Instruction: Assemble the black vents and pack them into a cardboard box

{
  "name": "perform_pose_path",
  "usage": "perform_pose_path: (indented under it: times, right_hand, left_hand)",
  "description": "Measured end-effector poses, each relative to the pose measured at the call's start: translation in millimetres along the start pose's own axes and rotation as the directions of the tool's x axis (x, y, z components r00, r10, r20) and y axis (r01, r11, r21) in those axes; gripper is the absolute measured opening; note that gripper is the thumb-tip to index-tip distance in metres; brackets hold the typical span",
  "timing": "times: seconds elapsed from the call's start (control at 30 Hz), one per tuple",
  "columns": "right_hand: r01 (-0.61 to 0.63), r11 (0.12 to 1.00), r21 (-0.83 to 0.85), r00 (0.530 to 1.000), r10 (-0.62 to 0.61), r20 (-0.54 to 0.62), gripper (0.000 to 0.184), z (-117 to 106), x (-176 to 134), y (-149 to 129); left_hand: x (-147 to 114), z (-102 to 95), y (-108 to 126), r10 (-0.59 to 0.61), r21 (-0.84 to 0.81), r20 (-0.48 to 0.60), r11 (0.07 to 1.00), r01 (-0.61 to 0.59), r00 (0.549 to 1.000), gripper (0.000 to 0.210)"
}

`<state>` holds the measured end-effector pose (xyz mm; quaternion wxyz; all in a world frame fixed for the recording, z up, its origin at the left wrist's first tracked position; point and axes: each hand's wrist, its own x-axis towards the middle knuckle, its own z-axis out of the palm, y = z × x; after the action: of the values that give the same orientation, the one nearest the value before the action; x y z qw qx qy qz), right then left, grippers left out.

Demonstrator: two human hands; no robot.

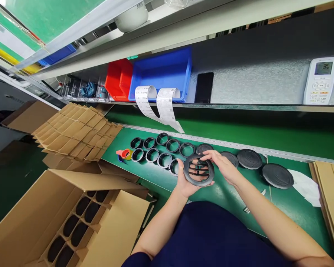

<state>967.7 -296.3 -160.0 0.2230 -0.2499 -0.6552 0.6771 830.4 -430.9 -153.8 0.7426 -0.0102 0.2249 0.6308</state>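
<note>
Brown cardboard forms the open carton at lower left, its flaps spread; dividers split it into cells, and dark round parts sit in those that show. Beside it, folded cardboard partitions are piled up. On the shelf, a red bin adjoins a blue bin; two curled printed label strips stand before the blue one and hang over the shelf edge. A black phone lies near it, with a white remote control well to the right.

The left hand is clamped on the rim of a round black louvred vent, held up over the green worktop; the right hand is unclosed, its fingertips at the vent's upper edge. Nine black rings stand in two rows to the left, the closest partly hidden by the left hand. Four black discs lie behind and to the right, one partly covered by the right hand, near white paper.
</note>
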Motion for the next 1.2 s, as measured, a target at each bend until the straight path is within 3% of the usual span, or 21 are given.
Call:
perform_pose_path:
  times: [0.3, 0.9, 1.0, 1.1, 1.2]
  right_hand:
    - [-0.052, 0.996, 0.075, 0.998, 0.054, -0.033, 0.054, 2.8, -5.9, 1.0]
    - [-0.09, 0.994, 0.064, 0.994, 0.094, -0.052, 0.058, 8.8, -7.4, 10.3]
    - [0.0, 1.0, 0.011, 0.995, 0.001, -0.097, 0.062, 13.6, -12.2, 16.7]
    - [0.213, 0.941, -0.264, 0.977, -0.206, 0.052, 0.056, 21.8, -25.3, 28.8]
    - [0.336, 0.826, -0.453, 0.928, -0.21, 0.306, 0.061, 31.9, -41.2, 46.7]
  left_hand:
    - [1.0, -1.0, -1.1, -0.032, 0.0, 0.007, 0.999, 0.032, 0.999, 0.1]
    - [-2.9, 3.4, -0.4, -0.027, -0.02, -0.07, 0.999, 0.026, 0.997, 0.096]
    - [-2.6, 2.1, 2.5, -0.025, -0.018, -0.101, 1.0, 0.024, 0.995, 0.098]
    - [-3.4, -8.3, 1.7, 0.01, -0.05, -0.158, 0.999, -0.018, 0.987, 0.088]
    - [-7.2, -32.0, -9.2, -0.066, -0.091, -0.247, 0.995, 0.045, 0.967, 0.079]
